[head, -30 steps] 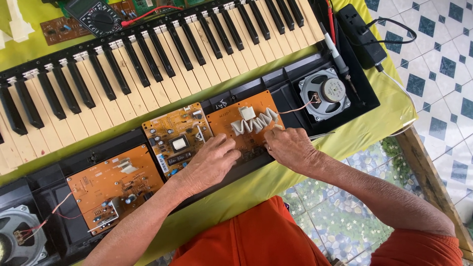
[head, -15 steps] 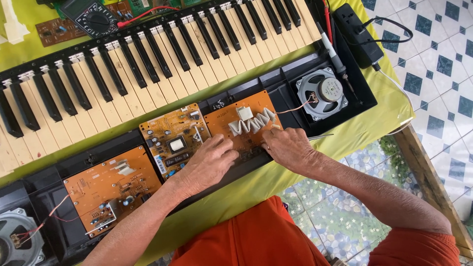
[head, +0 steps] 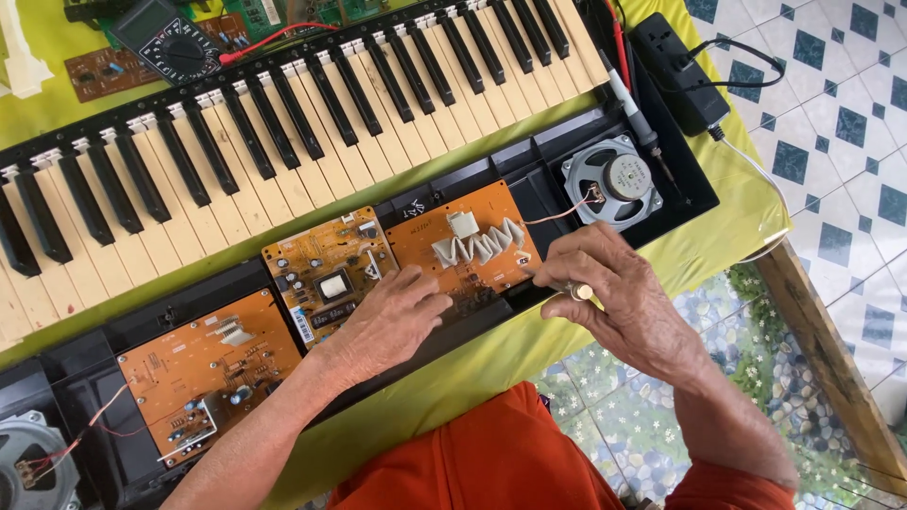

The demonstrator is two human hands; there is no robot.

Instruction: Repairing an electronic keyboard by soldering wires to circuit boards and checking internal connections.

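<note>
Two hands at an opened keyboard — work on the right-hand board.

Left hand [head: 392, 316] lies flat, fingers loosely spread, across the lower edge of the middle board [head: 326, 274] and the right board [head: 468, 247]. Right hand [head: 614, 293] pinches a thin tool [head: 567, 288] with a pale butt end, its tip at the right board's lower right corner — beside the white heatsink [head: 477, 246]. Speaker [head: 614, 179] sits just right of the board; keys [head: 283, 132] run above.
</note>
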